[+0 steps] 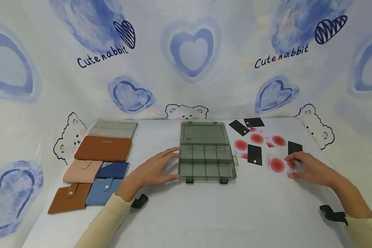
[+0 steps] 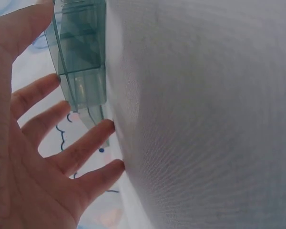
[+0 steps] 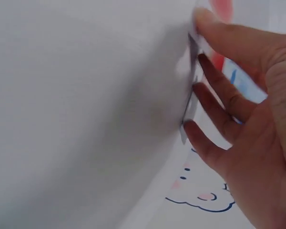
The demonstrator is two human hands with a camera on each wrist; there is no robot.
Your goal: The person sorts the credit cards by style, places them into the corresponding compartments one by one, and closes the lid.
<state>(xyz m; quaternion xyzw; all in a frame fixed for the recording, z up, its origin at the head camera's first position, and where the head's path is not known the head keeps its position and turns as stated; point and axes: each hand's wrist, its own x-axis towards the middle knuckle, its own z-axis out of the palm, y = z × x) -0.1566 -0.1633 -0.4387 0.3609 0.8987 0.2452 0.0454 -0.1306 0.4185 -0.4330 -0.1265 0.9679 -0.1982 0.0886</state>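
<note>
A green see-through compartment box (image 1: 206,162) stands with its lid laid back in the middle of the table. At its left side is my left hand (image 1: 153,168), fingers spread and fairly straight, the tips right at the wall; the left wrist view shows the same side of the box (image 2: 81,62). Off to the right, my right hand (image 1: 313,168) pinches a white card with red circles (image 1: 277,165) by its right end between thumb and fingers. Behind those fingers a black card (image 1: 295,146) is partly hidden. In the right wrist view, my thumb (image 3: 229,40) is on the card's edge.
Several black cards, one a VIP card (image 1: 254,155), and red-and-white cards (image 1: 256,138) lie right of the box. On the left are a brown wallet (image 1: 103,148), a grey one (image 1: 113,129), a pink one (image 1: 82,171), blue ones (image 1: 102,193) and a small brown one (image 1: 69,199).
</note>
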